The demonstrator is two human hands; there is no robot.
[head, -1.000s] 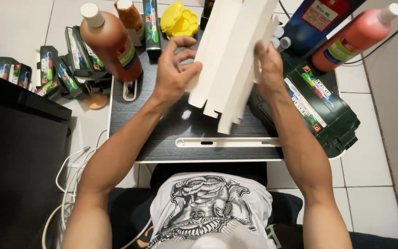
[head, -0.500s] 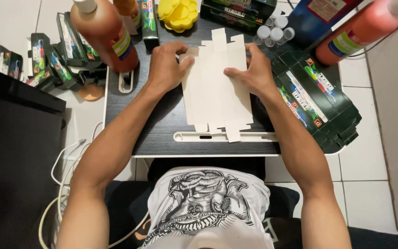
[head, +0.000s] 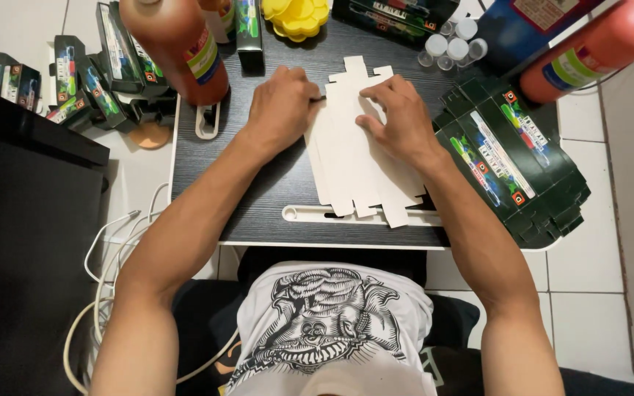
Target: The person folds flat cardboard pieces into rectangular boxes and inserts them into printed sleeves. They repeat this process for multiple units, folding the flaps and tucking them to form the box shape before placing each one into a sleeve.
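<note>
White card blanks lie flat on dark table, centre. Left hand at 11 o'clock pinches the stack's left edge; right hand at 1 o'clock presses on top. Green flattened cartons at 3 o'clock. Brown bottle at 10 o'clock; yellow mould at 12.

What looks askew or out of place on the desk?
The stack of flat green printed cartons overhangs the black desk's right edge, fanned unevenly. The white flat carton blanks under both hands are splayed too.
</note>
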